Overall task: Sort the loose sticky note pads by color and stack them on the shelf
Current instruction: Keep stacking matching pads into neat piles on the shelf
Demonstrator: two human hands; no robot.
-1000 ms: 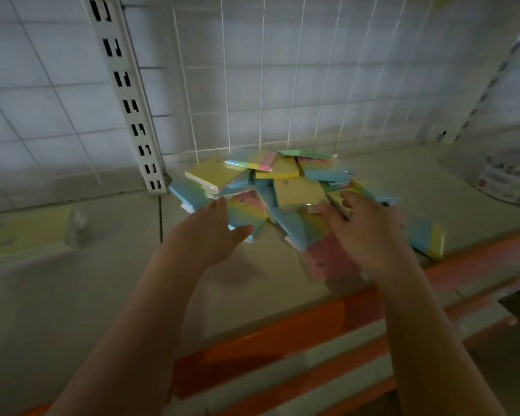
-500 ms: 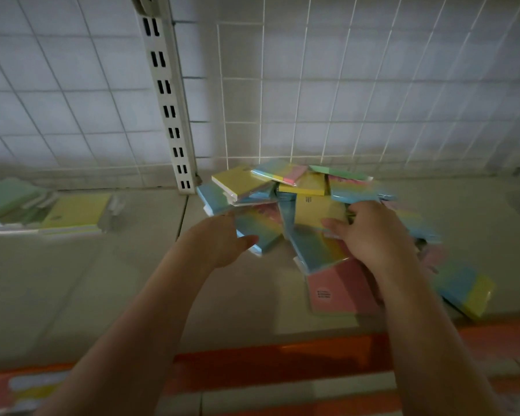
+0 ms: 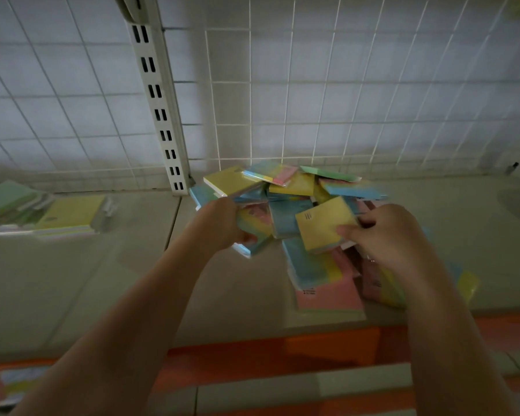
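Note:
A loose heap of sticky note pads (image 3: 285, 187) in yellow, blue, pink, green and rainbow stripes lies on the grey shelf (image 3: 102, 280) against the wire grid. My right hand (image 3: 385, 235) pinches a yellow pad (image 3: 324, 228) by its right edge and holds it tilted above the heap. My left hand (image 3: 219, 223) grips a multicolour blue-edged pad (image 3: 252, 235) at the heap's left side. A pink pad (image 3: 327, 298) lies nearest the shelf's front.
Sorted stacks lie on the shelf at far left: a yellow stack (image 3: 72, 214) and a green one (image 3: 3, 199). A slotted white upright (image 3: 159, 109) stands behind the heap. An orange shelf lip (image 3: 282, 352) runs along the front.
My right hand has lifted a yellow pad out of the heap and tilted it up. My left hand has closed round a multicolour pad. The camera moved closer.

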